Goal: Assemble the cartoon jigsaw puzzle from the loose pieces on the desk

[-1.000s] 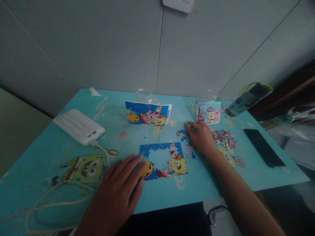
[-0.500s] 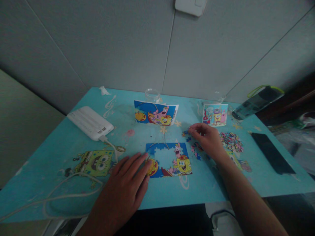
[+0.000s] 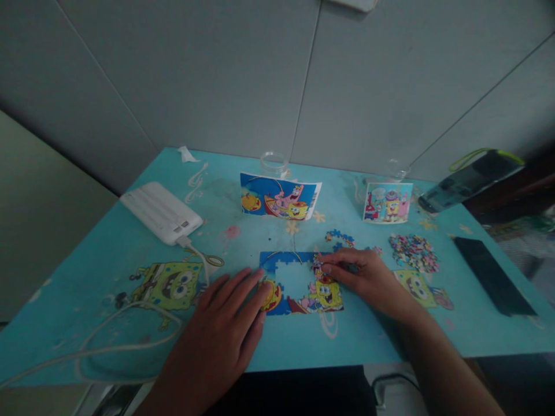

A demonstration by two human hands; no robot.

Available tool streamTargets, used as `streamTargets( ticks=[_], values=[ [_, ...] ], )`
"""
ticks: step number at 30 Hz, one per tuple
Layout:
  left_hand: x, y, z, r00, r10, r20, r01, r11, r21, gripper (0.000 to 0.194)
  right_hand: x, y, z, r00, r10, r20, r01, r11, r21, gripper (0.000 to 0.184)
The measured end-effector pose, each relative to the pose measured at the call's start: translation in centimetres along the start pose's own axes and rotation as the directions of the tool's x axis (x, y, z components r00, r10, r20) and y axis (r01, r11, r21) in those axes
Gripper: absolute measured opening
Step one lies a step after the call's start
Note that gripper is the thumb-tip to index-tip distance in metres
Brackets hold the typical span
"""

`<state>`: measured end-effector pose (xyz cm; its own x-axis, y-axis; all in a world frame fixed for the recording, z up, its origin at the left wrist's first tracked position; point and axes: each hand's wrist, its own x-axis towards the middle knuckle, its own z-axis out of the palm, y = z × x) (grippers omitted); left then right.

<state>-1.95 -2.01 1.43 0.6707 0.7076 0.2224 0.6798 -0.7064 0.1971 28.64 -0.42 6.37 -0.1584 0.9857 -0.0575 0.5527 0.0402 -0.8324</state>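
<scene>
A partly assembled cartoon jigsaw puzzle [image 3: 299, 284] with a hole in its middle lies flat on the turquoise table [image 3: 87, 260]. My left hand [image 3: 219, 341] rests flat on the table, fingers stretched out, fingertips touching the puzzle's left edge. My right hand [image 3: 366, 278] sits at the puzzle's right side, fingers pinched together over the upper right part; a small puzzle piece seems to be held there but is too small to make out. Loose blue pieces [image 3: 340, 237] lie just beyond that hand.
A heap of loose pieces [image 3: 413, 252] lies to the right. Two picture cards [image 3: 281, 197] [image 3: 387, 203] stand at the back near clear jars [image 3: 273, 162]. A white power bank [image 3: 161, 211] with cable [image 3: 108, 341] sits left; a black phone [image 3: 492, 275] right.
My right hand left the loose pieces at the back, closed its fingers, and came down and left to the puzzle's right side. The left hand stayed put.
</scene>
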Motion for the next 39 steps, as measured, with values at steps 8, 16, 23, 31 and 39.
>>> streamTargets(
  ticks=[8, 16, 23, 31, 39],
  values=[
    [0.09, 0.03, -0.07, 1.000, 0.000, 0.003, 0.000, 1.000, -0.005, 0.048, -0.09, 0.24, -0.04, 0.999, -0.043, -0.002, 0.043, 0.996, -0.076, 0.021],
    [-0.02, -0.07, 0.01, 1.000, -0.006, 0.008, 0.006, 1.000, -0.017, 0.048, -0.08, 0.43, 0.11, 0.996, -0.087, 0.030, 0.089, 0.993, -0.073, 0.021],
    [0.10, -0.05, 0.04, 1.000, -0.008, 0.008, 0.008, 1.000, -0.014, 0.048, -0.07, 0.68, 0.13, 0.993, -0.111, 0.040, 0.114, 0.990, -0.080, 0.021],
    [0.04, 0.00, -0.03, 1.000, -0.011, 0.008, 0.011, 1.000, -0.018, 0.048, -0.02, 0.75, 0.35, 0.999, -0.039, -0.014, 0.038, 0.997, -0.060, 0.021],
    [0.04, -0.04, 0.04, 1.000, 0.002, 0.015, -0.002, 1.000, -0.016, 0.047, -0.20, 0.53, 0.32, 1.000, -0.011, -0.018, 0.010, 0.998, -0.065, 0.018]
  ],
)
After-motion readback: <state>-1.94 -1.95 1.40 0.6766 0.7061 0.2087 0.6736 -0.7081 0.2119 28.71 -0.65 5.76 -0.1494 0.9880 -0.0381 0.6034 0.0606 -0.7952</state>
